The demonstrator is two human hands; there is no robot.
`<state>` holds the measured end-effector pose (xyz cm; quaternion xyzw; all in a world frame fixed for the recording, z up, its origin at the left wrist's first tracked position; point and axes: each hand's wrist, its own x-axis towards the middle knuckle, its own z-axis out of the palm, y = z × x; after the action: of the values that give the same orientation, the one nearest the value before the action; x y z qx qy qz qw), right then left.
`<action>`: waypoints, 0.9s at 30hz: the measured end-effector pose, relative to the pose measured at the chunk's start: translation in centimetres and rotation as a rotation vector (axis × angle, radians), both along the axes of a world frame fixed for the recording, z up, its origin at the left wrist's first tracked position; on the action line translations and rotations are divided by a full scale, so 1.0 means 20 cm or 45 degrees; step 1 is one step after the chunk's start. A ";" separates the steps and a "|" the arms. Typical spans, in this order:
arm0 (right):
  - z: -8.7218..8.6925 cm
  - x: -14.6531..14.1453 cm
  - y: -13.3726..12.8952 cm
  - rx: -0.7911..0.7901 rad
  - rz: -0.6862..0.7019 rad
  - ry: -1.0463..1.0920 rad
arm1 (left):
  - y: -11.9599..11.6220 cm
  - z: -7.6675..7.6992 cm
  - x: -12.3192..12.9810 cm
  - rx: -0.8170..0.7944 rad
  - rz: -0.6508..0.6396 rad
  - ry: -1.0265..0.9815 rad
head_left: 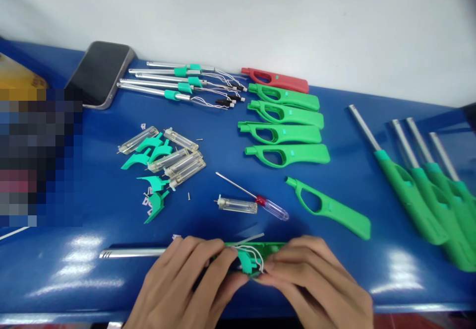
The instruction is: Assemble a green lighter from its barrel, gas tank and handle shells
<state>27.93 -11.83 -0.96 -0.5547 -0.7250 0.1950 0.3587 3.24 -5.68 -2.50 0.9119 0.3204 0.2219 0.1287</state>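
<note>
Near the table's front edge lies a green lighter shell (275, 247) with a metal tube (134, 253) sticking out to the left. My left hand (193, 284) is closed on the shell's left part, its fingers over the tube's base. My right hand (316, 284) pinches at the shell's right part, thumb and fingertips beside white wires (255, 250). A teal trigger (246, 262) shows between the hands. Just behind them are a clear fuel tank (238, 205) and a screwdriver (273, 208) with a clear purple and red handle. A green half shell (334, 209) lies behind my right hand.
Clear tanks (180, 140), teal triggers (158, 185) and small screws lie left of centre. Tubes with wires (159, 85) and a phone (98, 73) are behind. Green shells (305, 155) and one red shell (282, 81) form a column. Assembled lighters (412, 200) lie right.
</note>
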 end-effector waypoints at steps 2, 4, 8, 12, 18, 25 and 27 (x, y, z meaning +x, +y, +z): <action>-0.01 -0.01 0.00 0.030 -0.066 -0.029 | 0.00 0.00 0.00 0.000 -0.011 -0.005; -0.02 -0.02 0.00 0.053 -0.112 -0.062 | 0.00 0.00 0.00 -0.006 -0.010 -0.004; -0.04 -0.02 -0.02 0.049 -0.098 -0.086 | 0.00 0.00 0.00 -0.020 -0.016 0.000; -0.03 -0.02 -0.02 0.098 -0.094 -0.100 | 0.01 -0.01 0.01 0.013 0.004 -0.008; -0.02 -0.03 -0.02 0.105 -0.112 -0.142 | 0.02 0.00 0.01 0.016 -0.048 0.016; -0.01 -0.06 -0.03 0.134 -0.191 -0.114 | 0.01 -0.02 -0.01 0.048 -0.077 0.057; 0.00 -0.08 -0.02 0.150 -0.291 -0.050 | 0.02 -0.02 -0.01 0.054 -0.088 0.064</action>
<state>26.36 -12.25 -0.95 -0.6155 -0.6741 0.0989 0.3963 3.04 -5.36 -2.86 0.9302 0.2871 0.2013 0.1087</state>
